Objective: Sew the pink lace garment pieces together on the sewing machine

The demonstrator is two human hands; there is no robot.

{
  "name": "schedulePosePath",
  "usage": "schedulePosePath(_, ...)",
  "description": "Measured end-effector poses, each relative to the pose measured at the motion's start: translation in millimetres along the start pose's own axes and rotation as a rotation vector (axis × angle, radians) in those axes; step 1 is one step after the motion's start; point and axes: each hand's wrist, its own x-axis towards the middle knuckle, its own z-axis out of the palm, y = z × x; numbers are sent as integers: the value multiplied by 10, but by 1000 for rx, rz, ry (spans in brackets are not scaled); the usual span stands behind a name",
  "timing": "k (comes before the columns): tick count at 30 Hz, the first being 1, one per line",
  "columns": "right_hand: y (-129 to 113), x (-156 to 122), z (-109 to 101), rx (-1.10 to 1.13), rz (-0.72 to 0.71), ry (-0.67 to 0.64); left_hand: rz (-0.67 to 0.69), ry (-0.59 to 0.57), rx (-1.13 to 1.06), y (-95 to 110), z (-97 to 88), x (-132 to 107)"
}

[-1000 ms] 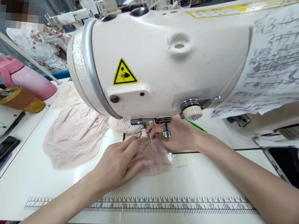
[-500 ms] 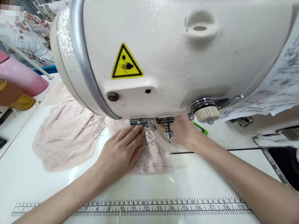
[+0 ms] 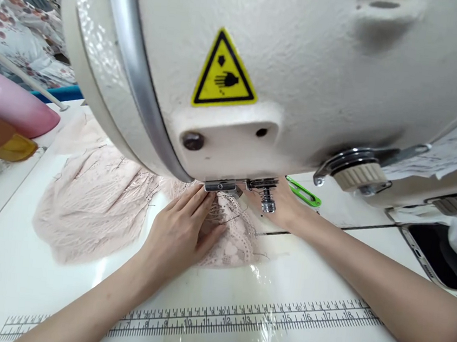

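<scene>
Lying flat on the pink lace [image 3: 231, 245], your left hand [image 3: 177, 231] has its fingers side by side and its thumb spread away from them. This lace is under that hand and to its right, below the sewing machine [image 3: 304, 75]. Your right hand [image 3: 285, 207] is partly behind the machine; its fingers are hidden, so one cannot tell whether they grip something. To the left of your left hand, more pink fabric [image 3: 94, 206] lies wrinkled on the white counter [image 3: 311, 272]. Just beyond your right hand is a green tool [image 3: 303, 193], and a phone [image 3: 438, 253] lies farther to its right.
</scene>
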Motion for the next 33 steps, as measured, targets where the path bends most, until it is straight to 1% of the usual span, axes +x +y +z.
schedulePosePath(2, 13, -12, -5, 21, 7, 11, 5, 0, -21, -10, 1, 9)
schedulePosePath(7, 18, -18, -26, 92, 79, -70, 26, -24, -34, -35, -23, 23)
schedulePosePath(13, 66, -6, 4, 222, 94, -59, 26, -14, -26, -44, -36, 13)
schedulePosePath(18, 90, -7, 8, 205, 99, -58, 43, 1, 6, -44, -37, 23)
schedulePosePath(22, 98, -9, 31, 200, 121, -24, 53, 16, 16, -34, -51, 23)
schedulePosePath(29, 187, 9, 113, 177, 62, 21, 40, 24, -3, -22, -43, 14)
schedulePosePath(33, 179, 20, 113, 129, 89, 20, 43, 25, 5, -19, -34, 18)
